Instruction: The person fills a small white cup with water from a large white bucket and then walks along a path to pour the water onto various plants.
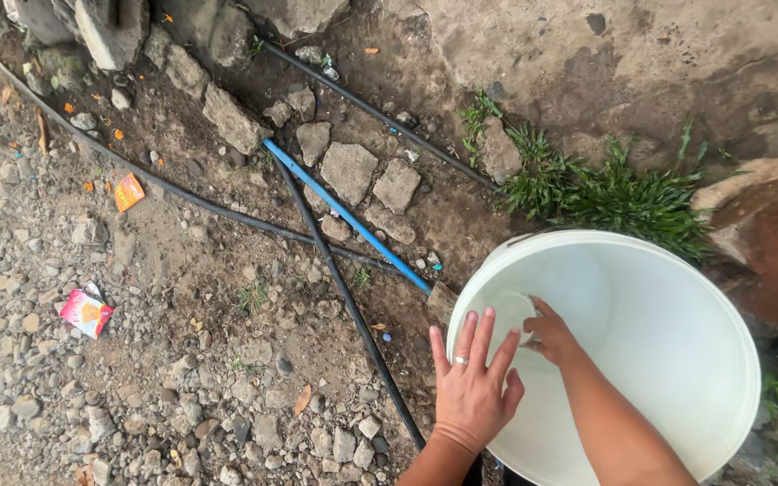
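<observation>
Two hands work at a large white bucket [641, 360] that stands on the ground at the near right, beside a clump of grass [605, 193] and a reddish rock [772, 234]. The left hand [472, 387] lies flat on the bucket's near-left rim, fingers [482, 337] spread and straight, a ring on one of them. The right hand [547, 337] reaches down inside, its fingers curled against the inner wall; whether they pinch anything I cannot tell.

To rub the inside well, I judge the left hand should keep pressing the rim so the bucket does not rock on the stones, while the right sweeps the wall in steady, overlapping strokes from the rim down.

On the gravel at the far left lies a crumpled pink and white wrapper [85, 311]; farther off, a small orange packet [128, 191], flat and roughly square. A blue pipe [344, 214] and black hoses [353, 315] cross the dirt between the stones, running toward the bucket.
</observation>
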